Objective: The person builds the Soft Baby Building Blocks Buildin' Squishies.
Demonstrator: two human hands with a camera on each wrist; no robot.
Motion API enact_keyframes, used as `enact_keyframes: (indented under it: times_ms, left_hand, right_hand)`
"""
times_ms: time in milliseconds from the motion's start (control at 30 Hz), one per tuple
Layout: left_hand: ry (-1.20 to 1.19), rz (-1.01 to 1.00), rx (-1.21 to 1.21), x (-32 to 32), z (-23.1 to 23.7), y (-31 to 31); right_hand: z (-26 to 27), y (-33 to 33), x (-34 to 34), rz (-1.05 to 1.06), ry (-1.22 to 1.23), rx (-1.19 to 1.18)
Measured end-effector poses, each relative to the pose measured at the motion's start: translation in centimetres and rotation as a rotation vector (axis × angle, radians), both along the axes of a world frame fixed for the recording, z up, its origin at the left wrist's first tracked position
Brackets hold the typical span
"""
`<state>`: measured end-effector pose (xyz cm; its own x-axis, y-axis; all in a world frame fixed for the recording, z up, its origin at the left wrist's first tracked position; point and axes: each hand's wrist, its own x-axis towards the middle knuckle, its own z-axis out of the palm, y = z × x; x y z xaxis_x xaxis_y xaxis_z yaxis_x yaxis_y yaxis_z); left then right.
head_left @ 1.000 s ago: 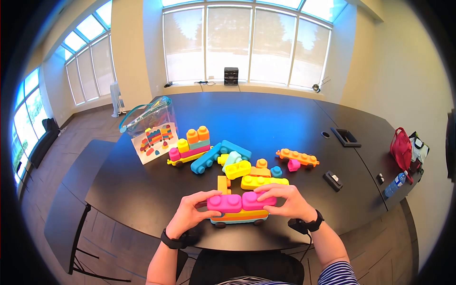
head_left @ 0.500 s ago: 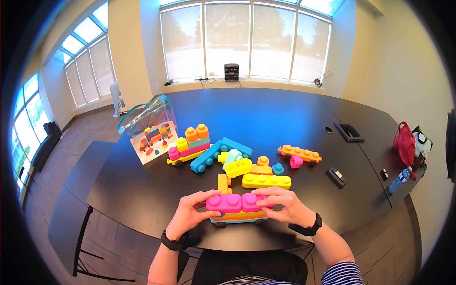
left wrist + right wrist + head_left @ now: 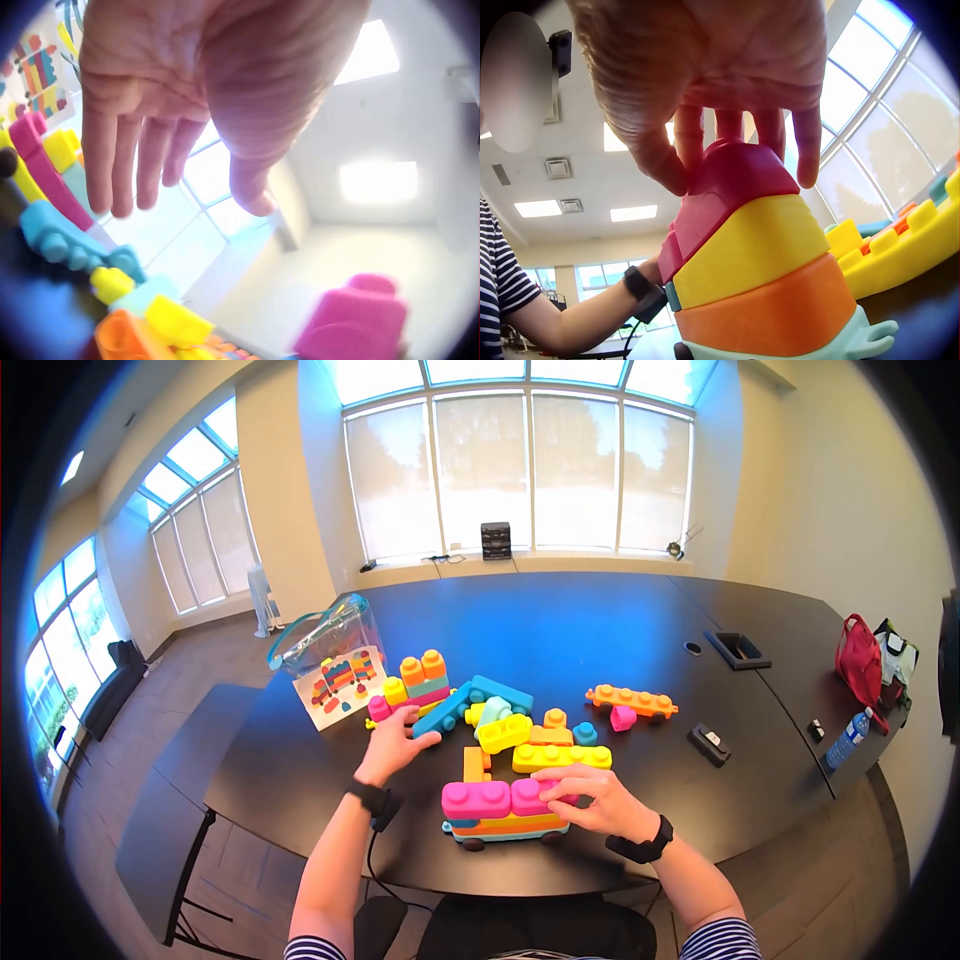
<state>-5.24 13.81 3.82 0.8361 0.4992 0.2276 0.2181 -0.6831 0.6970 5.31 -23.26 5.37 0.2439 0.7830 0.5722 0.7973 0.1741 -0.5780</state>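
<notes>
My right hand [image 3: 598,803] grips the end of the right pink block [image 3: 526,797], thumb on the near side and fingers over the far side. A second pink block [image 3: 476,800] sits beside it, on top of a wheeled toy wagon [image 3: 510,832] with yellow and orange layers over a light blue base. My left hand [image 3: 390,748] is held off the wagon with fingers stretched out, nothing in its grasp. It is nearest the blue curved piece [image 3: 67,240] and the pink-and-yellow wagon [image 3: 56,169], which carries yellow and orange blocks.
Beyond the hands lie a long yellow block [image 3: 562,758], an orange wheeled base [image 3: 631,701] and a small pink block [image 3: 623,718]. A picture card [image 3: 342,688] leans by a clear bag [image 3: 330,635] at back left. A water bottle [image 3: 848,740] and red bag [image 3: 862,665] are at right.
My left hand has let go of the left pink block and moved forward and left, towards the other blocks. My right hand has stayed on the right pink block.
</notes>
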Motion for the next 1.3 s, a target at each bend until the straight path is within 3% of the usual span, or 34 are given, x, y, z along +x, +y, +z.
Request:
enact_keyframes:
  times_ms: [33,133,233,367,700,733,833,1033,1200,1300]
  left_hand:
    - [0.019,-0.011,0.099,1.8,-3.0,2.5]
    - [0.054,0.033,0.422,3.5,-4.3,2.5]
    - [0.227,0.068,0.403,4.6,-4.5,3.1]
    - [0.134,0.059,0.428,4.8,-6.5,3.5]
    - [-0.143,0.027,0.137,2.6,-1.4,2.0]
    - [-0.120,-0.009,0.131,1.8,0.3,1.0]
    - [-0.129,-0.193,-0.229,0.6,2.2,0.1]
    - [-0.073,-0.404,-0.559,-2.0,5.2,-2.2]
    - [0.006,-0.574,-0.637,-3.6,7.4,-4.5]
    - [0.039,-0.637,-0.674,-4.0,8.0,-5.7]
  right_hand:
    - [0.1,-0.1,0.0,0.002,0.006,-0.001]
    - [0.3,-0.3,-0.1,-0.001,0.014,0.000]
    - [0.3,-0.7,-0.1,-0.013,0.023,-0.009]
    - [0.5,-0.8,0.1,-0.009,0.027,-0.030]
    - [0.7,-0.9,0.2,0.015,0.075,-0.066]
    - [0.7,-0.8,0.2,0.019,0.078,-0.063]
    - [1.5,-0.9,0.4,0.014,0.081,-0.120]
    - [3.1,0.0,1.4,-0.200,-0.131,0.055]
    - [6.5,1.1,1.5,-0.333,-0.289,0.082]
    - [6.9,1.9,2.1,-0.267,-0.386,0.078]
